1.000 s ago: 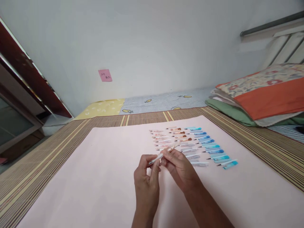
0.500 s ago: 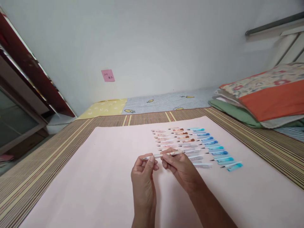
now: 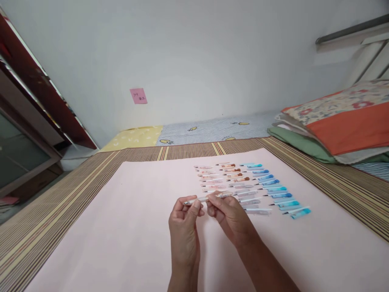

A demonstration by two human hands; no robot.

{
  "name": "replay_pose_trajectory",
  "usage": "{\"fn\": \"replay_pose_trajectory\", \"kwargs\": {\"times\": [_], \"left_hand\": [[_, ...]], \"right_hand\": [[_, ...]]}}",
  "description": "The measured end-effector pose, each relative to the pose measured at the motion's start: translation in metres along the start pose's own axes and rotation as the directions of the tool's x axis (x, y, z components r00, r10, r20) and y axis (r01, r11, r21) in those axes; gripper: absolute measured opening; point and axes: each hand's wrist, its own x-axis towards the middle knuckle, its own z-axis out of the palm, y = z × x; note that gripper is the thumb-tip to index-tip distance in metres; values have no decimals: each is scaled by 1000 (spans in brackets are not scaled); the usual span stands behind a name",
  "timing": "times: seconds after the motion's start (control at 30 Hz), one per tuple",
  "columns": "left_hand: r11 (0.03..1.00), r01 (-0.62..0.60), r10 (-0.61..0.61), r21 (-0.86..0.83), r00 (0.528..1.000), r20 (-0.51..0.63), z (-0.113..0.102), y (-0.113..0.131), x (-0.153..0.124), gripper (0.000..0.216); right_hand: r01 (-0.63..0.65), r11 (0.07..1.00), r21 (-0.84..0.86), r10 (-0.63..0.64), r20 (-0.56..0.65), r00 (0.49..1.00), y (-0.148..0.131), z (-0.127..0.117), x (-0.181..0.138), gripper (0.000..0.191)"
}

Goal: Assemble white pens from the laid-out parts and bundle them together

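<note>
A slim, pale pen (image 3: 201,199) lies level between my two hands, above the pink sheet (image 3: 121,227). My left hand (image 3: 184,215) pinches its left end between thumb and fingers, the metallic tip poking out to the left. Further along, my right hand (image 3: 226,211) is closed round the patterned right part of the pen. Just beyond the hands, pen parts lie in columns: pinkish pieces (image 3: 209,177), brown-ended pieces (image 3: 235,175), greyish pieces (image 3: 251,201) and blue pieces (image 3: 284,195), with thin white refills among them. My right hand hides some of these.
Under the sheet is a striped mat (image 3: 91,178). Folded bedding (image 3: 343,121) in orange, floral and green is stacked at the right. A pink note (image 3: 138,96) sticks to the white wall behind. A grey rail (image 3: 349,30) runs along the upper right.
The pen seems to have turned slightly in my fingers, its left tip shifting a little to the right. Both hands keep nearly the same place and grip.
</note>
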Motion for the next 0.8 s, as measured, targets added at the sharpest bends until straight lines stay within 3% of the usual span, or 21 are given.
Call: {"fn": "replay_pose_trajectory", "kwargs": {"times": [0.2, 0.33, 0.53, 0.67, 0.8], "left_hand": [[999, 35, -35, -24, 999, 16, -3, 0, 3, 29], [982, 147, -156, -116, 986, -67, -11, 0, 10, 30], [952, 219, -257, -214, 951, -172, -23, 3, 18, 33], [954, 204, -244, -218, 954, -173, -18, 1, 17, 39], [954, 217, -255, -205, 950, -182, -15, -1, 17, 45]], "right_hand": [[-23, 1000, -8, 23, -12, 1000, 3, 0, 0, 37], [-10, 999, -47, 8, -41, 999, 4, -6, 3, 37], [121, 902, -415, -133, 1, 991, 2, -17, 5, 30], [176, 850, -497, -186, 30, 982, 4, -17, 3, 26], [145, 802, -580, -148, 42, 988, 5, -7, -5, 24]]}}
